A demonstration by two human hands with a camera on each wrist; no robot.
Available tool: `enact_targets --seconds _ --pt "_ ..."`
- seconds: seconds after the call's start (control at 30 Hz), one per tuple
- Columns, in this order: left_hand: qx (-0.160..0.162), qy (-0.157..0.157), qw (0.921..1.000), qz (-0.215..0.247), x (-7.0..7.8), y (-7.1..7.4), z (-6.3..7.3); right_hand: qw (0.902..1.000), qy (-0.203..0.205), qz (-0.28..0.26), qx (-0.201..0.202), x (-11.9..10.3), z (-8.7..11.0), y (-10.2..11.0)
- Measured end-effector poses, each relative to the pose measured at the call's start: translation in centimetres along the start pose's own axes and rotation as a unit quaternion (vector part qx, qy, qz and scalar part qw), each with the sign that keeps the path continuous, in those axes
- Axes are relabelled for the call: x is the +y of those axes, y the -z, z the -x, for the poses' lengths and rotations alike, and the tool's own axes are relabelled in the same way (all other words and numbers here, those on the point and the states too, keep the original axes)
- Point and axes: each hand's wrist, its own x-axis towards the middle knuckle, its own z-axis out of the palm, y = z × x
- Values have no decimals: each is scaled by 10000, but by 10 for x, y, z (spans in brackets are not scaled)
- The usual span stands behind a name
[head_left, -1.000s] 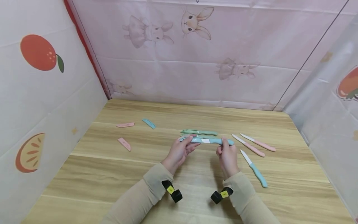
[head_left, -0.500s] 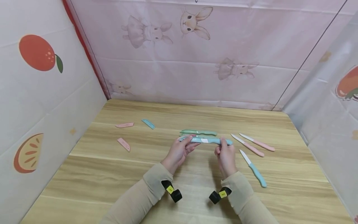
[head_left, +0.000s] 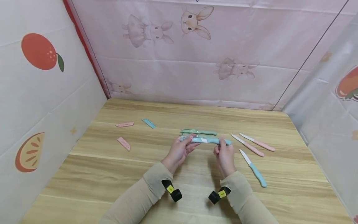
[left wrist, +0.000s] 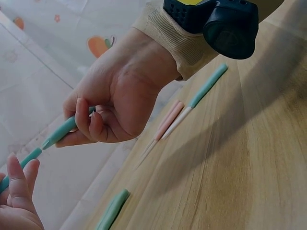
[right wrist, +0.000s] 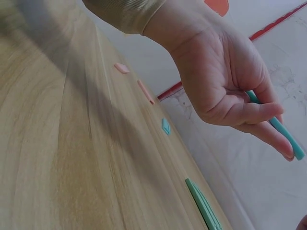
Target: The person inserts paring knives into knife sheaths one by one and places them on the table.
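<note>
In the head view, my left hand (head_left: 176,153) pinches a blue blade sheath (head_left: 196,140) between thumb and fingers. My right hand (head_left: 226,155) grips the blue handle (head_left: 214,141) of a paring knife in line with it. The blade is partly inside the sheath, and a short white stretch (head_left: 204,140) shows between sheath and handle. Both are held level above the table. The left wrist view shows the right hand (left wrist: 117,91) on the handle (left wrist: 62,130); the right wrist view shows the left hand (right wrist: 223,81) on the sheath (right wrist: 288,136).
Right of the hands lie two pink-handled knives (head_left: 253,149) and a blue-handled knife (head_left: 257,174), blades bare. Behind the held knife lies a green sheathed knife (head_left: 207,133), with another partly hidden. At left lie two pink sheaths (head_left: 124,143) and a blue sheath (head_left: 148,123).
The right hand has shifted slightly left toward the left hand, and the white stretch of blade looks a little shorter. Both hands keep their hold; the things on the table stay put.
</note>
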Motion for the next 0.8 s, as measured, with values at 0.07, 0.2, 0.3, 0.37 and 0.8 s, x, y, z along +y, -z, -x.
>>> enact_targets --seconds 0.07,0.2,0.3,0.37,0.8 --pt "-2 -10 10000 -6 1 0 0 10000 -5 8 -14 -1 0 -1" --pt "-26 -37 10000 -41 3 -1 0 10000 20 23 -40 -3 1 -2" --pt "-47 -53 10000 -39 3 -1 -1 10000 39 73 -55 -5 2 -3" --pt "-30 -37 10000 -19 3 -1 0 9999 26 98 -50 -5 3 -4" --pt "-97 -28 9999 49 0 -2 2 10000 -4 78 -2 -3 7 -4"
